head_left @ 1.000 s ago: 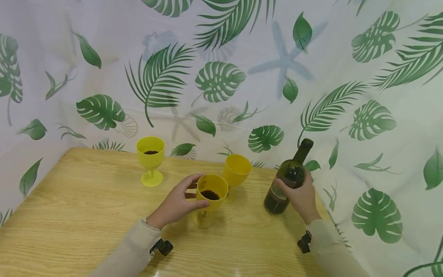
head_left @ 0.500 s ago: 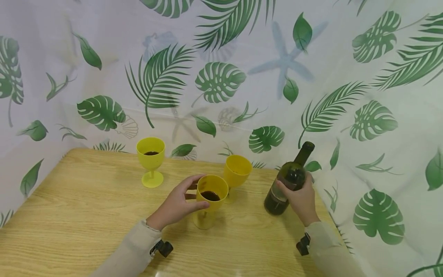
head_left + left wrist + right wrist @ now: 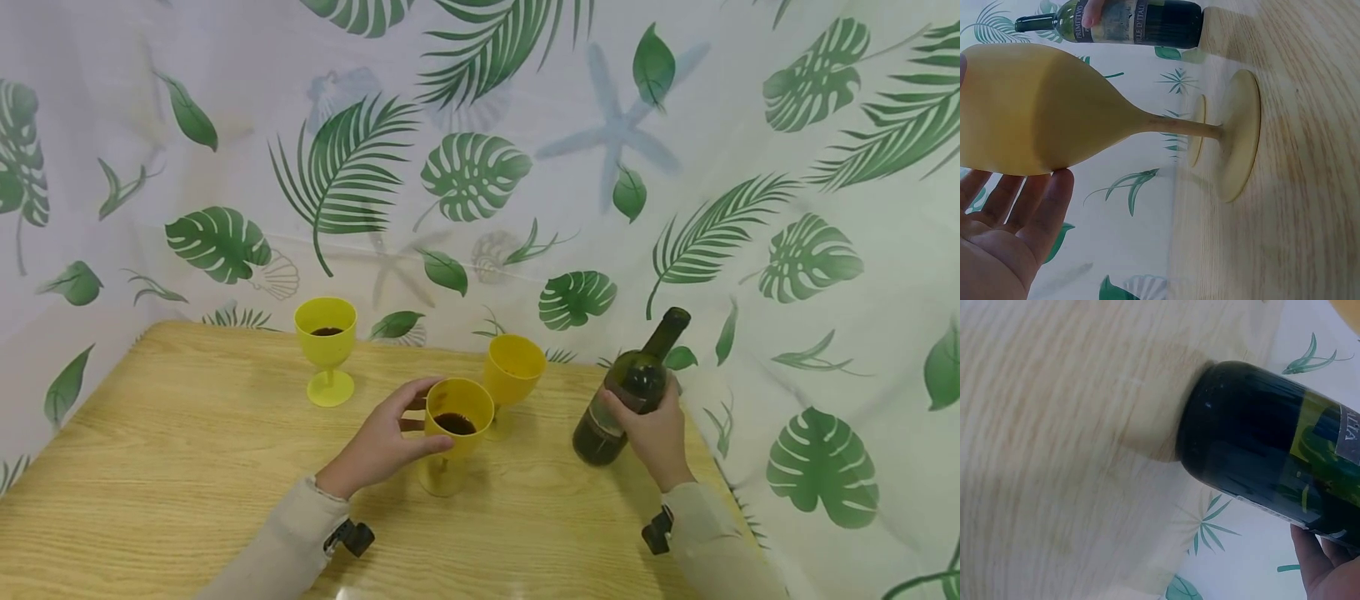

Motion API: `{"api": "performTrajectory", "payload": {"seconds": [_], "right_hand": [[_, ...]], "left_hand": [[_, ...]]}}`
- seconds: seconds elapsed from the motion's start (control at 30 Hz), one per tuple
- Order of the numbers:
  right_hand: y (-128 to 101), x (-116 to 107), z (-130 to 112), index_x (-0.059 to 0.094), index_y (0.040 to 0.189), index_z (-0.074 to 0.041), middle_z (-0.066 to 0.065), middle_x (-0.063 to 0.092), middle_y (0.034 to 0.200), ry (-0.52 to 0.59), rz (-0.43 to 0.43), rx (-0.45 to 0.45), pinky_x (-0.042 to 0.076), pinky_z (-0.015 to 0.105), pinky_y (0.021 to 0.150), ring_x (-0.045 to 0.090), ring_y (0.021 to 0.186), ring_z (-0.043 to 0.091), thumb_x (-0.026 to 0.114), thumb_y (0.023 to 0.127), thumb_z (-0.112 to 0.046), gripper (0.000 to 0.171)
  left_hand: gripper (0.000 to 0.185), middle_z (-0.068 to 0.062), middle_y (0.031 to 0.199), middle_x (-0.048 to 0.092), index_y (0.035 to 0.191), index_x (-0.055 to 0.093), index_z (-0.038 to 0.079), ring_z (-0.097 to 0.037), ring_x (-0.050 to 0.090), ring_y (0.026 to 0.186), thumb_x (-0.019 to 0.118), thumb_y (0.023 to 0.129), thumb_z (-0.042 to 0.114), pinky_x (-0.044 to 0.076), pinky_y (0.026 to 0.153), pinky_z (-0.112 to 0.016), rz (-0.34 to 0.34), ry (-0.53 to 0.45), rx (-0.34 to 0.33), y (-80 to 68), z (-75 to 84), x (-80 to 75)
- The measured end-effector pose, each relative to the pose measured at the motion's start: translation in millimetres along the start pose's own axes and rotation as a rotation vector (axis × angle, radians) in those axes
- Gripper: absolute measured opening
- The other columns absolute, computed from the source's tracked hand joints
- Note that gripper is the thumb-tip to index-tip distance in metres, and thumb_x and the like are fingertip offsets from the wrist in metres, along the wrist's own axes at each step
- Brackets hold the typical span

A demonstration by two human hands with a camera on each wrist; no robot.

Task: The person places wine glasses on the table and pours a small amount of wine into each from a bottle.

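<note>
My left hand (image 3: 386, 440) holds a yellow goblet (image 3: 459, 406) by its bowl, thumb on the near side and fingers on the far side. Dark liquid lies inside it. In the left wrist view the foot of this goblet (image 3: 1240, 137) rests on the table. My right hand (image 3: 656, 433) grips a dark green wine bottle (image 3: 600, 429) around its body, and the neck points up and away. Its base (image 3: 1210, 419) appears to touch the table in the right wrist view. The bottle's label (image 3: 1124, 22) is partly covered by a finger.
Just behind the held goblet stands a second yellow goblet (image 3: 514, 367), with no dark liquid visible in it. A third goblet (image 3: 327, 332), holding dark liquid, stands farther left. The wood-grain table (image 3: 187, 467) meets a leaf-printed curtain (image 3: 480, 250) at the back and right.
The bottle's neck has tipped slightly to the right, along with a small shift of my right hand. My left hand and the goblets have stayed in place.
</note>
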State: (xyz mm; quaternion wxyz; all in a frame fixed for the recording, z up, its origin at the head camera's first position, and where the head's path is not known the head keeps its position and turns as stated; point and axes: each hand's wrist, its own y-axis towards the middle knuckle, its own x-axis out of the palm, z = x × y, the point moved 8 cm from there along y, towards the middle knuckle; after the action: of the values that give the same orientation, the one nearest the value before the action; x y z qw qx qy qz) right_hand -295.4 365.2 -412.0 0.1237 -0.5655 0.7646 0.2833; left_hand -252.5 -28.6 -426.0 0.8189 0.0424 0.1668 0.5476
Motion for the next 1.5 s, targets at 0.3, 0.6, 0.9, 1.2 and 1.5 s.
{"api": "performTrajectory", "payload": {"seconds": [0.3,0.6,0.9,1.2,1.5], "right_hand": [[-2.7,-0.3,3.2,0.023,0.161,-0.021,0.017,0.052,0.147,0.018,-0.015,-0.025,0.039,0.063,0.112,0.051,0.135,0.038,0.084,0.088,-0.036,0.097],[-3.2,-0.3,12.2,0.02,0.163,-0.017,0.019,0.052,0.148,0.006,-0.015,0.002,0.039,0.062,0.113,0.05,0.135,0.039,0.084,0.087,-0.041,0.102],[-1.7,1.1,14.5,0.026,0.16,-0.018,0.018,0.054,0.146,0.018,-0.001,-0.019,0.041,0.059,0.111,0.053,0.132,0.037,0.084,0.087,-0.04,0.095],[-6.2,0.3,13.7,0.029,0.159,-0.017,0.018,0.055,0.146,0.041,0.03,-0.025,0.04,0.059,0.112,0.052,0.133,0.037,0.084,0.088,-0.034,0.092],[-8.2,2.3,14.5,0.024,0.162,-0.017,0.018,0.051,0.15,0.041,0.04,-0.002,0.039,0.061,0.113,0.05,0.136,0.037,0.083,0.088,-0.038,0.097]], "left_hand": [[0.075,-0.003,0.147,0.054,0.154,0.045,0.021,-0.029,0.053,0.134,0.083,0.09,0.027,0.048,0.108,-0.053,0.003,0.0,-0.007,-0.8,1.5,0.6],[0.075,0.0,0.146,0.055,0.152,0.046,0.023,-0.028,0.054,0.132,0.085,0.088,0.03,0.051,0.106,-0.048,0.019,0.024,-0.006,-0.5,2.9,0.2],[0.077,0.0,0.147,0.055,0.15,0.048,0.024,-0.026,0.056,0.127,0.088,0.085,0.032,0.053,0.101,-0.046,0.055,0.039,-0.012,-1.0,3.5,-0.6],[0.076,-0.001,0.139,0.061,0.15,0.048,0.021,-0.023,0.058,0.128,0.087,0.086,0.032,0.056,0.098,-0.042,0.083,0.055,0.001,7.8,0.9,-5.4],[0.076,-0.006,0.142,0.058,0.152,0.046,0.02,-0.027,0.056,0.13,0.085,0.088,0.031,0.054,0.102,-0.052,0.163,0.064,0.015,27.3,4.1,-25.0]]}}
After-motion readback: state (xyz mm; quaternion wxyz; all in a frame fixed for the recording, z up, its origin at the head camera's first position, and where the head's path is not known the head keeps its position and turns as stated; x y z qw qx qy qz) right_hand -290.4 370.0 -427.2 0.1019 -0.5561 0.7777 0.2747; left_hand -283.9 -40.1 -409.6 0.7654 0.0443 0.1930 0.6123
